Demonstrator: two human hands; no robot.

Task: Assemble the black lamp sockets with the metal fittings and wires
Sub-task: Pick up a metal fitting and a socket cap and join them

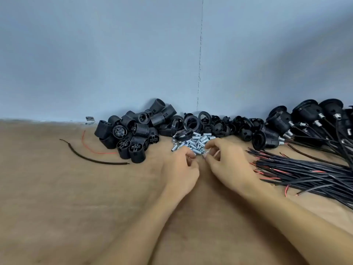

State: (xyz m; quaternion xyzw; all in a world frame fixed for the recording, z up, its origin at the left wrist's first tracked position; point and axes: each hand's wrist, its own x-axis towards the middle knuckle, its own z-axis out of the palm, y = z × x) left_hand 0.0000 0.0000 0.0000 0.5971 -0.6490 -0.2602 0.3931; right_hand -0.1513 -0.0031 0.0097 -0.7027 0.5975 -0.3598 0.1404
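Note:
A small heap of silver threaded metal fittings (198, 142) lies at the middle of the brown table. My left hand (181, 169) reaches its curled fingers into the near edge of the heap. My right hand (223, 159) does the same from the right, its fingertips pinching among the fittings; what each hand holds is too small to tell. A pile of black socket bodies (131, 134) sits to the left, and black rings and caps (206, 123) lie behind the fittings. Black and red wires (298, 173) lie bundled on the right.
Assembled sockets with fittings and wires attached (309, 119) are stacked at the back right. A loose black wire (89, 158) and a thin red wire (91, 149) lie on the left. A blue-grey wall (133, 64) closes the table's far edge.

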